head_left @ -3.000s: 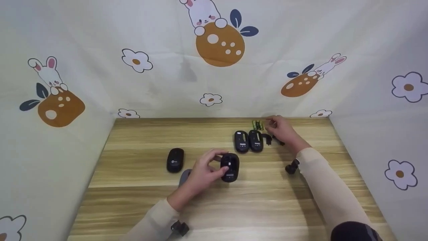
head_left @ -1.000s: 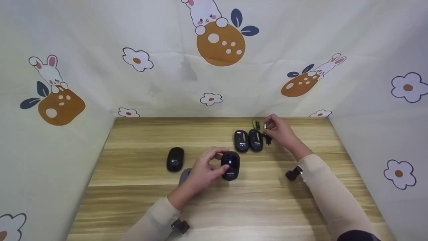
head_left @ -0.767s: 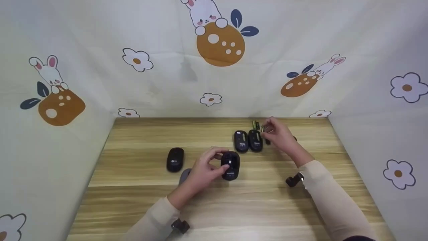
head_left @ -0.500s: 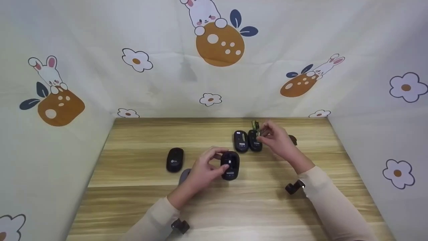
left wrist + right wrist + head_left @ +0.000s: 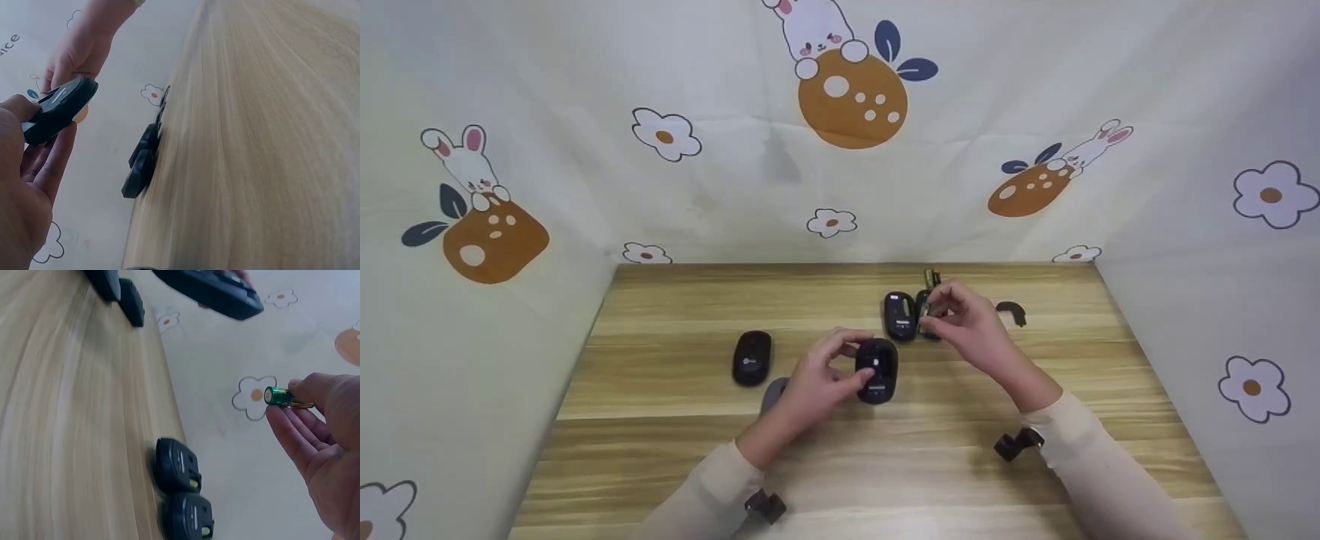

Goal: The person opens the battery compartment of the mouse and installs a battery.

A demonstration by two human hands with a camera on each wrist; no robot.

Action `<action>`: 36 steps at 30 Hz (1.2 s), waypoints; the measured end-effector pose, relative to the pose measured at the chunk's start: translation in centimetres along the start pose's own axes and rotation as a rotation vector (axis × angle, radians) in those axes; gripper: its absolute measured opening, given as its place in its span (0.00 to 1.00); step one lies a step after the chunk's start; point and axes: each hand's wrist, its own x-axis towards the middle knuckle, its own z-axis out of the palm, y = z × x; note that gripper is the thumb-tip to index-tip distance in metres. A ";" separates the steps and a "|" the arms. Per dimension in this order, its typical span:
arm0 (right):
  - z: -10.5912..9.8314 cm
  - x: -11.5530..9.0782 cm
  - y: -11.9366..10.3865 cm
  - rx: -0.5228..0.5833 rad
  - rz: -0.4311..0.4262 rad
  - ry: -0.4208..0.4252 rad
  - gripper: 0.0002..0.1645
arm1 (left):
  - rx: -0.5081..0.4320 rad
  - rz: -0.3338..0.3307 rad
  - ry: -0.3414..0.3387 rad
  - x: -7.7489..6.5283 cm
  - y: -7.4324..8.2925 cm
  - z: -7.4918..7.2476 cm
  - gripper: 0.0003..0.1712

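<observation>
My left hand [image 5: 821, 382] grips a black computer mouse [image 5: 882, 366] above the table, underside up, its battery compartment uncovered. The thumb lies on its underside. In the left wrist view the mouse [image 5: 64, 107] is seen edge-on. My right hand [image 5: 975, 326] pinches a small green battery [image 5: 277, 396] between thumb and fingertips, held in the air to the right of the left hand's mouse. Below and behind it, two upturned black mice stand side by side, the left mouse [image 5: 898, 316] and the right mouse [image 5: 188, 517], each with a battery showing inside.
More batteries [image 5: 932, 277] lie at the table's back edge. A curved black cover [image 5: 1012, 311] is right of the right hand. Leftward sits an upright black mouse [image 5: 752, 358]; a grey mouse-like object [image 5: 773, 394] is partly hidden by the left hand. Patterned cloth walls [image 5: 720, 195] surround the table [image 5: 660, 450].
The right hand has taken a battery from the back edge and carried it left and forward toward the held mouse. A curved cover has come into view. The left hand is nearly still.
</observation>
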 end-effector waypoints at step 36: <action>4.4 -1.8 -3.1 -0.054 -0.234 -0.103 0.10 | 0.022 0.026 -0.016 0.1 0.0 0.0 0.27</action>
